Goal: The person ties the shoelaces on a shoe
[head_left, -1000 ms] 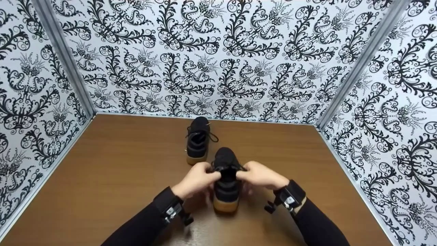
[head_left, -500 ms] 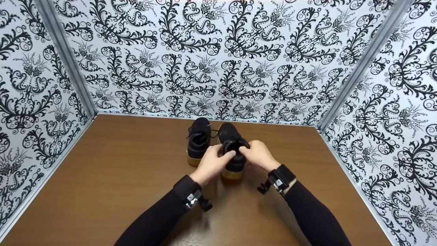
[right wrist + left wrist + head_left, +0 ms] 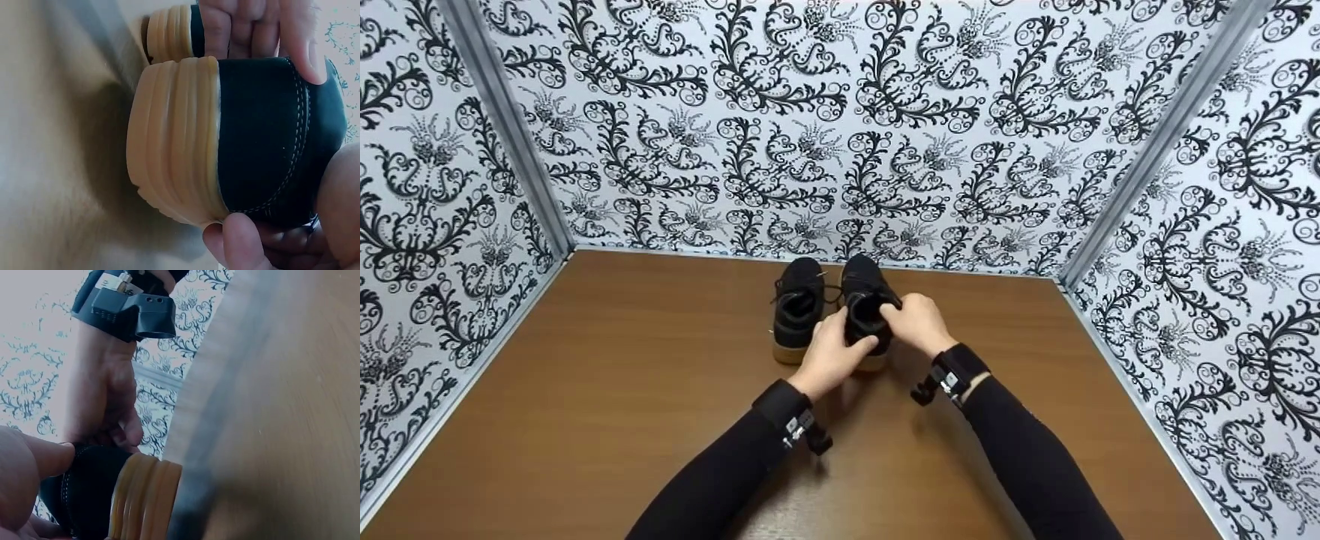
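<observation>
Two black lace-up shoes with tan soles stand side by side in the head view, toes toward the back wall. Both my hands grip the right shoe (image 3: 862, 279). My left hand (image 3: 831, 354) holds its left side, thumb over the heel collar and fingers between the shoes. My right hand (image 3: 918, 324) holds the right side, thumb at the opening. The heel (image 3: 256, 135) and ridged sole (image 3: 174, 129) show large in the right wrist view; whether the sole touches the table cannot be told. The left shoe (image 3: 793, 328) stands just beside it, with loose laces.
The brown wooden table (image 3: 622, 397) spreads out around the shoes. A patterned back wall (image 3: 780, 135) rises close behind the toes. Patterned side walls with grey metal corner posts (image 3: 510, 127) stand left and right.
Both hands have carried the right shoe forward, away from me, until it stands level with the left shoe. The left shoe has not moved.
</observation>
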The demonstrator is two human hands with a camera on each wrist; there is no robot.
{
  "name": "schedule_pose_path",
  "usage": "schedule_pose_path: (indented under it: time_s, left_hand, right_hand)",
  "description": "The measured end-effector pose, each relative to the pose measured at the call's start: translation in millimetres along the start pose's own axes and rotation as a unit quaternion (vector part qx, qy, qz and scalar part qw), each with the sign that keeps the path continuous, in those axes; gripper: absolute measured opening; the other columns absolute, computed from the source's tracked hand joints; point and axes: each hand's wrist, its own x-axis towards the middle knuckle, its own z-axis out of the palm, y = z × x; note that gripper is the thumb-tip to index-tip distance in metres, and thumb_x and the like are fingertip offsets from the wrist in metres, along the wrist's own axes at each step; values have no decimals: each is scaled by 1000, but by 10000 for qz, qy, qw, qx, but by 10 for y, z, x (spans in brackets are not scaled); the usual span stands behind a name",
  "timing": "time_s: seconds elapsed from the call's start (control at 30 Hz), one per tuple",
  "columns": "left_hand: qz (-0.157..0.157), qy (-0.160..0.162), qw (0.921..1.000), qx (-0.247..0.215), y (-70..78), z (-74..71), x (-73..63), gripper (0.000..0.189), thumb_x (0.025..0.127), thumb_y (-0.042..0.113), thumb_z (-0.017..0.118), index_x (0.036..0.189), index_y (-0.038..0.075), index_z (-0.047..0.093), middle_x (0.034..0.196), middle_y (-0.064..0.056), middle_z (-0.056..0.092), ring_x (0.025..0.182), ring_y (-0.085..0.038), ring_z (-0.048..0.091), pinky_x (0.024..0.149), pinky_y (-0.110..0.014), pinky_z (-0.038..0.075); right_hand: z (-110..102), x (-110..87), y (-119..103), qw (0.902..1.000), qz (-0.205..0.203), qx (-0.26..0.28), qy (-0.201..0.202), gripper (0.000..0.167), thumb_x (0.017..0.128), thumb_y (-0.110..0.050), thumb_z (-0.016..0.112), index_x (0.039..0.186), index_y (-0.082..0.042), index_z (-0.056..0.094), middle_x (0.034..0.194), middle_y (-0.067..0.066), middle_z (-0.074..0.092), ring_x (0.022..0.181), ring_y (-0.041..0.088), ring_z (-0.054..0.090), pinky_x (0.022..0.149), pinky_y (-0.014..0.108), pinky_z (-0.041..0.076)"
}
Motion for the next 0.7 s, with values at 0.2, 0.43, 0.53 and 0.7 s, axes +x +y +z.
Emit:
schedule_pose_path:
  time_s: [0.2,0.43,0.53,0.7]
  left_hand:
    - [-136,14,9998,-143,-247,114,103,80,105,30,78,164,-11,42,159,-31,54,148,-50,47,124,-60,37]
    - [-76,18,10000,-29,-335,163,115,77,106,28,78,163,-12,44,157,-33,56,145,-53,49,123,-63,39]
    - [-72,22,10000,-46,-359,172,112,76,106,27,78,162,-11,45,156,-32,57,145,-54,50,122,-63,39]
    - [-115,3,9999,-16,-377,174,100,76,107,28,76,162,-12,43,157,-32,56,146,-54,49,123,-63,39]
  right_hand:
    - [65,86,-8,9999,-17,-137,-32,39,102,-33,65,68,-17,56,80,9,69,73,28,61,69,44,52]
    - [124,105,15,9997,121,-162,-166,37,104,-34,64,75,-11,64,82,13,73,72,30,66,69,44,54]
    - [147,105,22,9995,80,-271,-152,37,103,-34,64,74,-11,64,83,14,73,73,30,66,72,47,55]
    - [174,98,29,9995,43,-301,-126,39,102,-36,65,75,-9,65,86,16,74,76,32,66,74,51,56]
